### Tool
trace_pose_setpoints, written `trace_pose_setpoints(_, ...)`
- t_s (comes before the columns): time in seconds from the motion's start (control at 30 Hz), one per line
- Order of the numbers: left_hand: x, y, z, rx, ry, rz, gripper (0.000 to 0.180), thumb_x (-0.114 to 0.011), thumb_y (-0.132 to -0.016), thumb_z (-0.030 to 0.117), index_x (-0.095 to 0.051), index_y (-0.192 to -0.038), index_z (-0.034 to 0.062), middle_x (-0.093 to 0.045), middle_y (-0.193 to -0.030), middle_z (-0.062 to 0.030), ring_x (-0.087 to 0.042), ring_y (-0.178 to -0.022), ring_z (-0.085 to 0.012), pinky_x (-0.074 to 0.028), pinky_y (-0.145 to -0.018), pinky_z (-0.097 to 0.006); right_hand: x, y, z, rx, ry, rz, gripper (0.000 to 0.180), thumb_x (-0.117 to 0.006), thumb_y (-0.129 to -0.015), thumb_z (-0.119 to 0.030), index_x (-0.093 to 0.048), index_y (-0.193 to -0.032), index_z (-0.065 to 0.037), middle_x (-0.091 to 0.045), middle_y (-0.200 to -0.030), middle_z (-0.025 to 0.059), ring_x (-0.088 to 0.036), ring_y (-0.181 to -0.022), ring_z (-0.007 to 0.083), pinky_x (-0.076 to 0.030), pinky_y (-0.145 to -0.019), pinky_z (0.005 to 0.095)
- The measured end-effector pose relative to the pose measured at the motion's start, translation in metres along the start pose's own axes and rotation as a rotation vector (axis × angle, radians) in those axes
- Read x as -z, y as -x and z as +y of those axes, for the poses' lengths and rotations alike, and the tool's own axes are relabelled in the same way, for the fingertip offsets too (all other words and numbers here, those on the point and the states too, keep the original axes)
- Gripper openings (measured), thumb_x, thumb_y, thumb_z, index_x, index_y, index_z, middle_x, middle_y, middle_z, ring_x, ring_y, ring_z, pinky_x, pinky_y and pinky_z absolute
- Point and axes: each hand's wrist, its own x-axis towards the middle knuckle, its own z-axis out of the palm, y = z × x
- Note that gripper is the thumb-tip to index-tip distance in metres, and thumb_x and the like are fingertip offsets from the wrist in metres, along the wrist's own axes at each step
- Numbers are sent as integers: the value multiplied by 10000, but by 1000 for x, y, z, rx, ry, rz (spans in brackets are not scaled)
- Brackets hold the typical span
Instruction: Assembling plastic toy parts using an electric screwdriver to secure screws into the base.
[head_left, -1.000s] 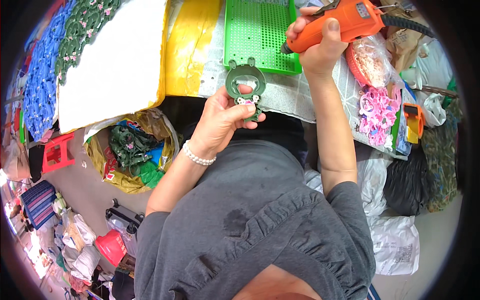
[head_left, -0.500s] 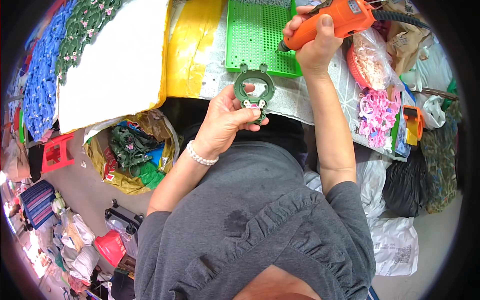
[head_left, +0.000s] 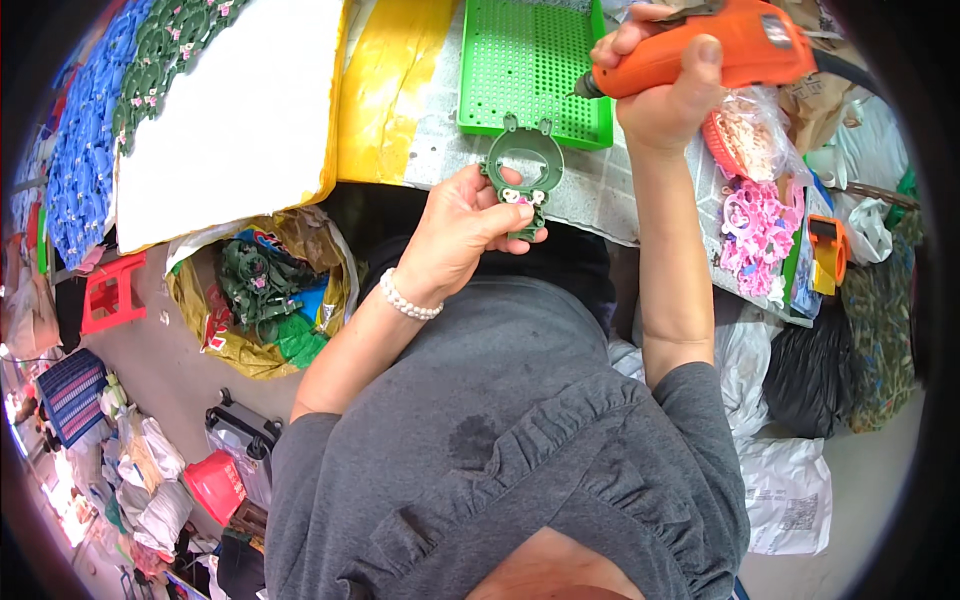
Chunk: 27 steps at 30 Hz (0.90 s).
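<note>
Between thumb and fingers, my left hand grips a dark green plastic ring-shaped part with two small lugs on top and small white and pink pieces below its ring. It is held just off the table's front edge. My right hand is wrapped round an orange electric screwdriver, its cable trailing to the right. The screwdriver's dark tip points left over a green perforated tray, clear of the ring part. Small metal bits lie at the tray's far end.
Left is a white board with blue and green parts heaped beyond it. A yellow sack of green parts hangs below. To the right are pink parts, a red basket and an orange tape dispenser.
My right hand has shifted right with the screwdriver, which now lies more level. My left hand and the ring part have moved slightly right.
</note>
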Motion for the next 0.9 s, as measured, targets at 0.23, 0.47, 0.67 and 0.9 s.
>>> trace_pose_setpoints(0.23, -10, -4, 5, -47, -23, 13, 237, -618, -817, 41, -521, -1033, 39, -628, -922, -77, -660, -751, -207, -530, -584, -219, -25, 17, -47, -14, 290, -369, 976, -373, -683, -834, -491, -1137, 23, -539, -795, 48, -489, -691, 193, -400, -694, 383)
trace_pose_setpoints(0.47, -12, -3, 5, -63, -16, 38, 253, -626, -795, 19, -485, -1006, 18, -632, -863, -81, -656, -703, -188, -529, -574, -241, -51, 41, -39, -128, 194, -439, 959, -391, -707, -811, -471, -1181, 19, -543, -828, 35, -501, -679, 165, -407, -637, 347)
trace_pose_setpoints(0.67, -14, 0, 4, -62, -2, 20, 241, -623, -795, 21, -489, -995, 15, -630, -852, -81, -657, -703, -184, -527, -574, -239, -47, 50, -33, -111, 246, -373, 945, -398, -704, -811, -494, -1147, 18, -548, -794, 30, -521, -651, 168, -430, -645, 361)
trace_pose_setpoints(0.9, -12, 1, 4, -81, 3, 10, 233, -619, -790, 13, -498, -989, 13, -632, -864, -82, -652, -696, -179, -523, -569, -234, -45, 55, -26, -144, 234, -348, 934, -397, -699, -815, -506, -1129, 8, -549, -791, 28, -520, -646, 166, -431, -646, 359)
